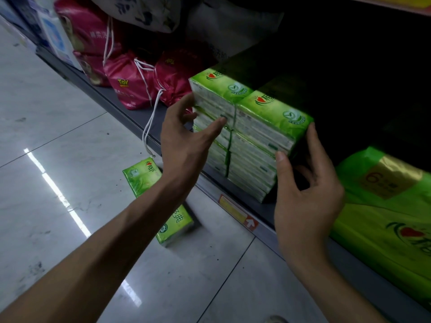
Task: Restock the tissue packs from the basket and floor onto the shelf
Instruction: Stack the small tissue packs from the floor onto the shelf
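stack of tissue packs [247, 134]: glossy green film wrap, crinkled at the seams, flat rectangular bricks. Two columns side by side, several packs high. Printed green faces point up, and the pale narrow edges face the aisle. The block's long side runs along the shelf lip [210, 183]. How far it reaches back I can't tell, as the rear is in shadow. It sits on the front edge of the bottom shelf, between the two hands.

left hand [186, 141]: fingers loosely spread and fairly straight. The index lies flat on the front of the left column and the thumb is at that column's upper left edge. It's pressing, not wrapped round.

right hand [305, 190]: clamps the right column, with the thumb pad on the front face and the fingers curled round the right end.

floor pack [142, 176]: same green film, lying flat on glossy grey tile just below the lip, long axis slanting away from the shelf. The left forearm crosses it, so I can't tell whether it is one pack or two.

Left of the stack are shiny pink drawstring bags [130, 87] with white cords, soft and lumpy. To the right is a big green soft-pack bag [384, 217]. The lip is dull grey metal and carries a price label [238, 213].
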{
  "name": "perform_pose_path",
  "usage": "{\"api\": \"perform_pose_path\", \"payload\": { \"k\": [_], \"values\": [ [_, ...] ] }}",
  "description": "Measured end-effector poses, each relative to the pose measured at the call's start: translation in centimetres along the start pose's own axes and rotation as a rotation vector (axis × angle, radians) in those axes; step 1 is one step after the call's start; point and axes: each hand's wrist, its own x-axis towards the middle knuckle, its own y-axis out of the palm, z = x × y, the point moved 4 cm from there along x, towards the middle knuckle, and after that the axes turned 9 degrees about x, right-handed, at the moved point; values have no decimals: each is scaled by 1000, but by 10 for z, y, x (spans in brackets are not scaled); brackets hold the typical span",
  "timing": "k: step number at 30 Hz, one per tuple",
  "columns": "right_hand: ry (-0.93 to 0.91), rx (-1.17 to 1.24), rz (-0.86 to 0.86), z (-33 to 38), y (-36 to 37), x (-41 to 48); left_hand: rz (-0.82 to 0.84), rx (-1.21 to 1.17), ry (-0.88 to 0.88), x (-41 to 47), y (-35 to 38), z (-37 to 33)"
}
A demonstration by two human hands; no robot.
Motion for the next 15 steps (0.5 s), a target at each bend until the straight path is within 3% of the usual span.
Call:
{"api": "perform_pose_path", "payload": {
  "k": [3, 15],
  "values": [
    [14, 62, -28, -1, -3, -4, -23, 15, 8, 4, -5, 1],
    [-118, -134, 3, 1, 5, -14, 2, 47, 71, -18, 10, 1]
  ]
}}
